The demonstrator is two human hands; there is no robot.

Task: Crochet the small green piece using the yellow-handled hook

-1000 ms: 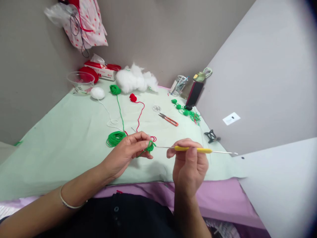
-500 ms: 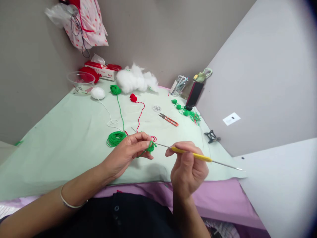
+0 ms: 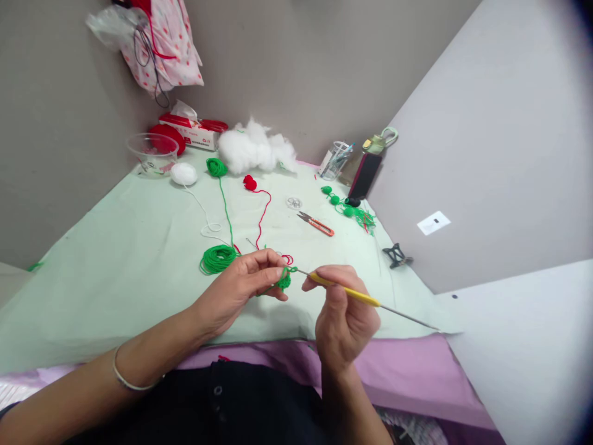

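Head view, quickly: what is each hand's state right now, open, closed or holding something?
Left hand: closed, pinching the small green crochet piece.
Right hand: closed, gripping the yellow-handled hook.

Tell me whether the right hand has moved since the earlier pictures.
Yes: judged against the orange-handled snips, the right hand has shifted left, toward the left hand.

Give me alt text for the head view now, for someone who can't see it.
A person's left hand pinches a small green crochet piece while the right hand holds a yellow-handled hook, its tip at a green loop. Beyond, on a pale cloth, lie white yarn, green yarn, red yarn, orange snips and white stuffing.
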